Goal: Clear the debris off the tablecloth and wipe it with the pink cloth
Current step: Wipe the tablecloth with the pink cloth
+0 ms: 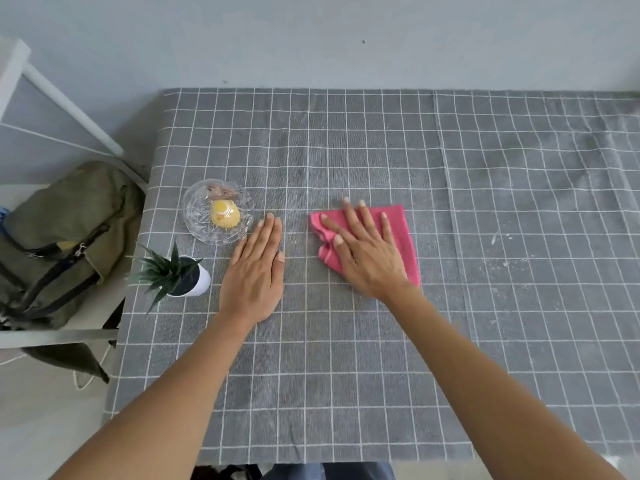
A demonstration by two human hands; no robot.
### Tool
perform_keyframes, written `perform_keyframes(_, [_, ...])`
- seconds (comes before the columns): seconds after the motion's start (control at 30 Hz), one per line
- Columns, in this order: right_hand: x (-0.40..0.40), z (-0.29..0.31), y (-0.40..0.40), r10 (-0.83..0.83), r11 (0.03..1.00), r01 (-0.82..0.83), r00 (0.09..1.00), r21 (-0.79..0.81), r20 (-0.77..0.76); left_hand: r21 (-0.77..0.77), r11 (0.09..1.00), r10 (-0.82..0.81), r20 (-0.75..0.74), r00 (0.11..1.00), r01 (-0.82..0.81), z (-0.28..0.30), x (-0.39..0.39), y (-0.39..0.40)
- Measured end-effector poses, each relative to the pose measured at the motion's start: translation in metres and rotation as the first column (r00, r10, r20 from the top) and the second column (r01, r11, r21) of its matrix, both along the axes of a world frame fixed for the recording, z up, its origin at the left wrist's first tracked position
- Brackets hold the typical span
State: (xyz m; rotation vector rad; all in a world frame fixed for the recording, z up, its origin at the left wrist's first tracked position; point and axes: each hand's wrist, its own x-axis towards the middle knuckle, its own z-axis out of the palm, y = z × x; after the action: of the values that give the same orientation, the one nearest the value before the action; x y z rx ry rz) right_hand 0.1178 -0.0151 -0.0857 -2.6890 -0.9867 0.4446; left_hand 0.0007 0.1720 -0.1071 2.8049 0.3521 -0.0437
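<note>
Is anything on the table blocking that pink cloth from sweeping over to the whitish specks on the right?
Nothing visible does. The right hand presses the pink cloth flat, and only bare tablecloth lies between it and the white specks.

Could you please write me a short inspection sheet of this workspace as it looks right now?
Surface: grey checked tablecloth lies flat; pale specks at the right.
Job's things: pink cloth, folded, on the tablecloth.
Clutter: glass dish holding a yellow cupcake liner and brown scraps; small potted plant near the left edge.
Grip: left hand flat on the tablecloth, fingers straight; right hand pressing flat on the pink cloth.
Cables: nothing seen.
Surroundings: green bag on a white chair at the left; grey wall behind.
</note>
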Motion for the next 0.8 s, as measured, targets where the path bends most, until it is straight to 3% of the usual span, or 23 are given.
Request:
perform_keyframes(0.17, [0.047,-0.002,-0.016,-0.201,0.978,0.202,0.979,-0.043,0.025,0.002,1.0,0.0,0.0,1.0,0.0,0.0,-0.001,0.0])
perform_keyframes(0.33, [0.039,-0.001,-0.011,-0.232,0.973,0.232,0.973,-0.002,-0.02,0.006,1.0,0.003,0.001,1.0,-0.003,0.0,-0.002,0.0])
perform_keyframes(0.43, [0.019,0.002,-0.008,-0.162,0.987,0.162,0.987,0.019,-0.021,-0.004,1.0,0.005,-0.001,1.0,-0.005,0.002,0.0,0.0])
perform_keyframes(0.67, [-0.039,0.004,0.005,0.188,0.982,-0.187,0.982,0.037,-0.022,0.006,1.0,0.001,0.01,1.0,-0.001,0.001,0.0,0.0])
perform_keyframes(0.8, [-0.017,0.002,0.006,0.097,0.995,-0.097,0.995,0.012,0.001,0.001,1.0,0.001,0.019,1.0,-0.001,0.001,0.001,0.001])
